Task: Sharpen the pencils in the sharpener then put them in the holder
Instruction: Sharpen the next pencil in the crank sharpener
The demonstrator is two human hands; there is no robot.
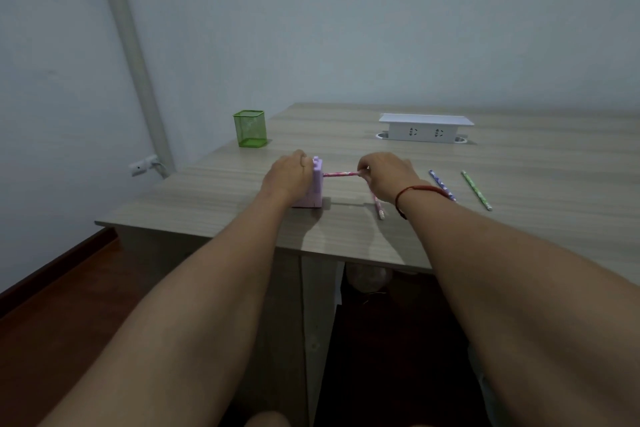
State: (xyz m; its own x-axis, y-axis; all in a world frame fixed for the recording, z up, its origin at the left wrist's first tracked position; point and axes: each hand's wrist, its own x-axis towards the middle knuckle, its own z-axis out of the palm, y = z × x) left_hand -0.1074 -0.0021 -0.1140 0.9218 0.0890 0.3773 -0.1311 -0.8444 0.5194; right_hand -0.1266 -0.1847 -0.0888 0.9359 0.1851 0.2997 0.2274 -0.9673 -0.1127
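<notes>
Sharpener (317, 185) gripped by left hand (287, 177); pencil (341, 174) end pinched by right hand (384, 177). Risk: crooked push could snap lead.

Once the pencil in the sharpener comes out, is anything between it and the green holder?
Only the sharpener and the left hand gripping it lie between the pencil and the holder; nothing visible stands on the table beyond them.

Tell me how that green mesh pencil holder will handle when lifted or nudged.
The green mesh holder looks empty and see-through, so probably light. Its tall, narrow shape may tip if knocked high. It stands near the table edge, so a push could send it off.
</notes>
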